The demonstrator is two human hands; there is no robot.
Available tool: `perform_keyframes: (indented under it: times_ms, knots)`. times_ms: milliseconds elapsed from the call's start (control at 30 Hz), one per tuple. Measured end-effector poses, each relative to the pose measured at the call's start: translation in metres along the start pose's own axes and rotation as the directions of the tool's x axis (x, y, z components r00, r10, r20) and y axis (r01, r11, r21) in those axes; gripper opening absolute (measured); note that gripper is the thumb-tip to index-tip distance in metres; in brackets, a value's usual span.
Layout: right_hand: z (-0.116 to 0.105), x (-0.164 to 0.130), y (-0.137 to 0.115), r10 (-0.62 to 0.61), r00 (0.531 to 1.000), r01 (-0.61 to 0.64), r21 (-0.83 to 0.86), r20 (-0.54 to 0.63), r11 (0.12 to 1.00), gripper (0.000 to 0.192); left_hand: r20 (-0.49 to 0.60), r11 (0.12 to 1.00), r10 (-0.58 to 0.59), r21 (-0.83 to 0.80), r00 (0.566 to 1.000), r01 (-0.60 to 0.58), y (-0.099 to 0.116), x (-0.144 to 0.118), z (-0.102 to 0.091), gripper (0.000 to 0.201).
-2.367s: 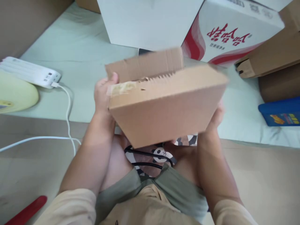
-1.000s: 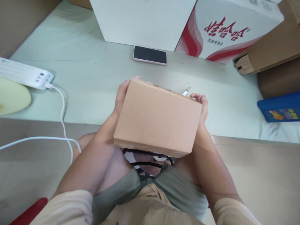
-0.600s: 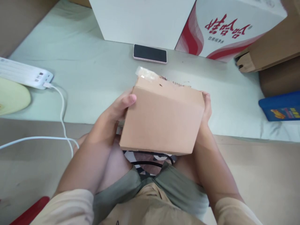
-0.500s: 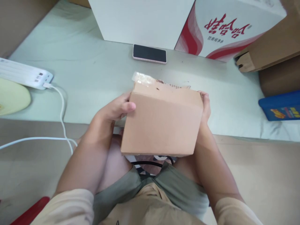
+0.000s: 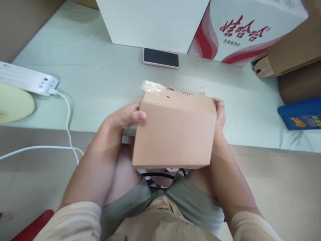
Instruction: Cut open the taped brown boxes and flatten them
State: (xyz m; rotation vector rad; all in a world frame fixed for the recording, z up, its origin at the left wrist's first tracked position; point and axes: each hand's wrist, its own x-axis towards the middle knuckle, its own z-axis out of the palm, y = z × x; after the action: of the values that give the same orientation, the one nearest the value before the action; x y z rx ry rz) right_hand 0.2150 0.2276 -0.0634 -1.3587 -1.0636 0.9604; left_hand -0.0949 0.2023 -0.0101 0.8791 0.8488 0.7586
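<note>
I hold a small brown cardboard box [image 5: 175, 134] above my lap, its plain side facing me. My left hand [image 5: 125, 117] grips its left edge, thumb on the front face. My right hand [image 5: 220, 112] clasps the right edge, fingers curled over the top corner. A crumpled strip of clear tape [image 5: 152, 87] and a torn flap edge stick up along the box's far side. The box's inside is hidden.
A phone [image 5: 161, 57] lies face up on the pale green sheet [image 5: 100, 73] beyond the box. A white power strip [image 5: 27, 82] with a white cable [image 5: 67, 113] sits left. Large cartons [image 5: 240, 30] stand behind, a blue box [image 5: 299, 117] right, a red object [image 5: 32, 227] lower left.
The box came down from a raised, open-flap position and was turned so its plain side faces me. My left hand shifted from the box's far corner to its left edge.
</note>
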Motion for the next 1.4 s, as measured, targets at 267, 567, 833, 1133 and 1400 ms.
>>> perform_keyframes:
  times_ms: [267, 567, 833, 1133, 1400]
  knots:
    - [0.008, -0.001, -0.003, 0.007, 0.994, 0.000, 0.057, -0.112, 0.998, 0.053, 0.024, 0.999, 0.050, 0.005, 0.998, -0.050, 0.000, -0.001, 0.004, 0.072]
    - [0.009, -0.004, -0.001, -0.062, 0.984, 0.057, -0.031, -0.165, 0.998, 0.039, -0.290, 0.926, 0.261, -0.196, 0.921, -0.324, -0.006, 0.011, 0.018, 0.053]
    - [0.016, -0.011, -0.005, -0.097, 0.992, 0.102, 0.054, -0.078, 0.993, 0.026, -0.467, 0.885, 0.302, -0.186, 0.831, -0.426, 0.008, 0.020, 0.004, 0.033]
    - [0.016, -0.019, -0.006, -0.359, 0.879, 0.425, -0.173, 0.313, 0.888, 0.055, -0.483, 0.788, 0.449, -0.183, 0.751, -0.589, 0.010, 0.028, 0.002, 0.031]
    - [0.011, -0.017, 0.008, -0.290, 0.951, 0.308, -0.464, 0.111, 0.831, 0.051, -0.569, 0.741, 0.252, -0.407, 0.783, -0.535, 0.002, 0.035, 0.019, 0.023]
